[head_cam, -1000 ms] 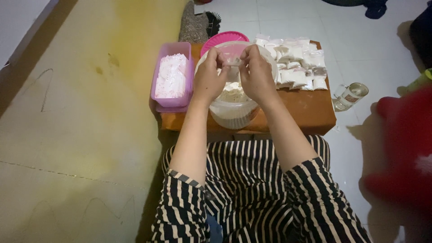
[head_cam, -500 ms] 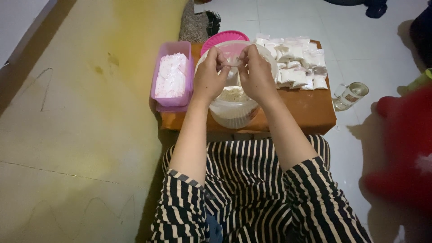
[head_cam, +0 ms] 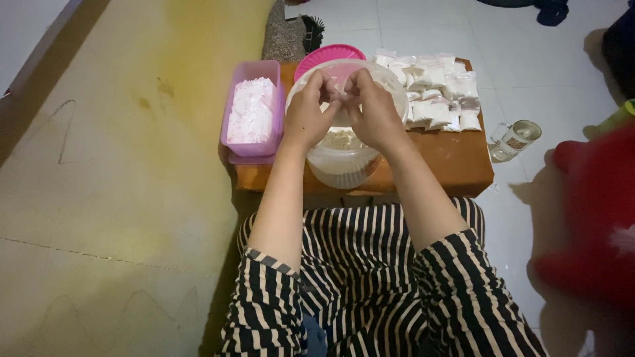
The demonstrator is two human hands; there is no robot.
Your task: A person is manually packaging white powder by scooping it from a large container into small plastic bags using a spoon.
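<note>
Change: against the frames of a moment ago, your hands sit in the same place over the tub and the pinch looks unaltered; nothing on the table has shifted, so the fiddly work at your fingertips goes on.
Left hand (head_cam: 307,116): fingers curled in, tips meeting the right hand's over the tub; it pinches a small clear packet.
Right hand (head_cam: 374,114): closed the same way on the other side of that packet.
Small clear packet (head_cam: 337,89): thin, see-through plastic, mostly hidden by your fingers; whether it is filled cannot be told.
Clear round tub (head_cam: 344,162): at the table's near edge, middle, holding pale powder.
Pink rectangular box (head_cam: 251,112): left edge, full of white stuff.
Filled white packets (head_cam: 436,99): heaped at the far right corner.
Pink lid (head_cam: 327,54): far edge, behind the tub.
Table (head_cam: 436,158): low, brown wood.
</note>
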